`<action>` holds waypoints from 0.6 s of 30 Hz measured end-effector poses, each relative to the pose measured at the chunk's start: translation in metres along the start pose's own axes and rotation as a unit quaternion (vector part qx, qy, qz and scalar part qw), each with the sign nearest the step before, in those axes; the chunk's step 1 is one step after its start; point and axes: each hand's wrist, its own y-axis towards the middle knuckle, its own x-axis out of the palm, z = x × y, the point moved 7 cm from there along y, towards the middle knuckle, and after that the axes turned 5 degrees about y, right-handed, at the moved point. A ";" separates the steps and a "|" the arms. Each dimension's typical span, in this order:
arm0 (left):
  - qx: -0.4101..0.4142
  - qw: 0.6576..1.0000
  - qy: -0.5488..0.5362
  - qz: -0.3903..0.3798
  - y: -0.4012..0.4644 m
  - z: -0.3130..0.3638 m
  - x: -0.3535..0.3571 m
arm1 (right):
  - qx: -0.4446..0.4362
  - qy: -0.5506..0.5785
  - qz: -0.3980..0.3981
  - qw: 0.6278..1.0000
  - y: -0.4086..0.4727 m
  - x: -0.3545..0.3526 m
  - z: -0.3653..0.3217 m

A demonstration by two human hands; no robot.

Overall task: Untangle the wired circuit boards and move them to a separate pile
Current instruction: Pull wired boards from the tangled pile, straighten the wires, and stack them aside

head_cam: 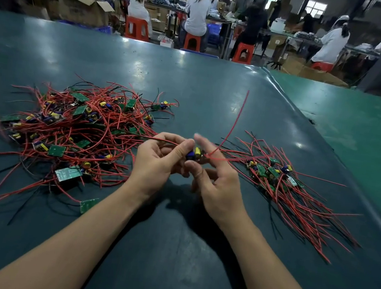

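- Dark green mat [192,84] on the table; seated workers on red stools [137,28] behind.
- Tangled pile [70,128] left, sorted pile [283,183] right.
- Left hand [158,162] and right hand [215,184] both pinch one wired circuit board [194,153] between the piles.

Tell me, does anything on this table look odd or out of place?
Nothing looks damaged or spilled. The left pile is a knot of boards and red wires, which is the job itself. The right pile lies combed one way. One board sits apart near the left forearm, and one red wire sticks up from the hands.

The head view looks forward and down, close over the table [192,84].
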 end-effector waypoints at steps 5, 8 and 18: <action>0.025 0.997 0.070 0.014 -0.001 0.001 -0.003 | -0.071 -0.097 0.054 0.991 0.003 -0.010 -0.013; 0.015 0.997 0.071 0.028 0.000 0.001 -0.007 | -0.032 -0.146 0.036 0.988 0.002 -0.007 -0.008; 0.093 0.963 0.233 0.099 -0.002 0.006 -0.017 | 0.189 0.230 0.387 0.873 -0.010 -0.053 0.024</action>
